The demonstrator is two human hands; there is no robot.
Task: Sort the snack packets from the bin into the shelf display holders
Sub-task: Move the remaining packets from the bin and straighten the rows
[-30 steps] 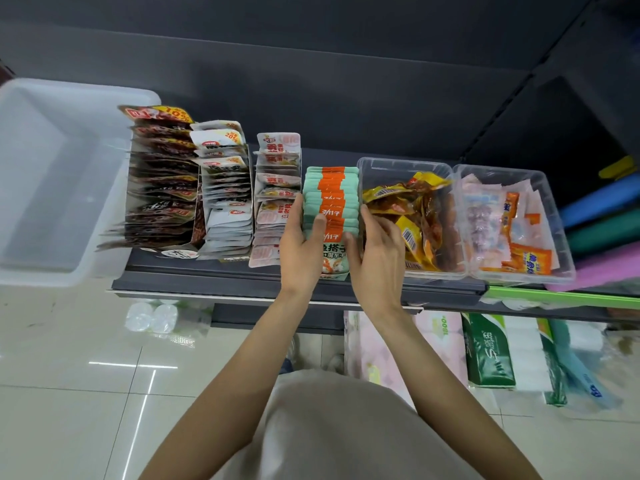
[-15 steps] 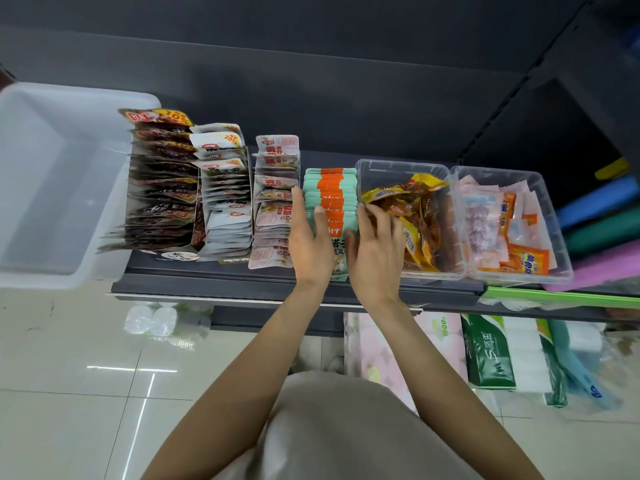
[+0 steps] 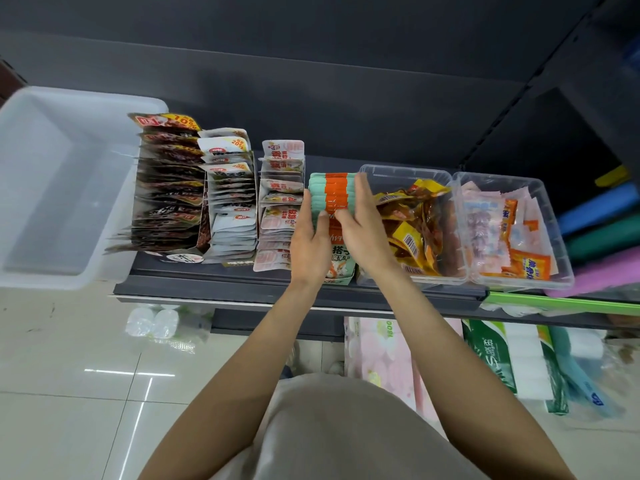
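Left hand and right hand, fingers nearly straight, press the green-orange packets between them, squaring the row; next, probably releasing.

Your teal-and-orange packets: upright row, packed front to back in holder on dark shelf, your hands flanking row. Left of them: pink-white packets, white packets, dark brown packets, all filed upright. White bin at far left. Right: two clear tubs, yellow-brown packets and pink-orange packets lying loose.
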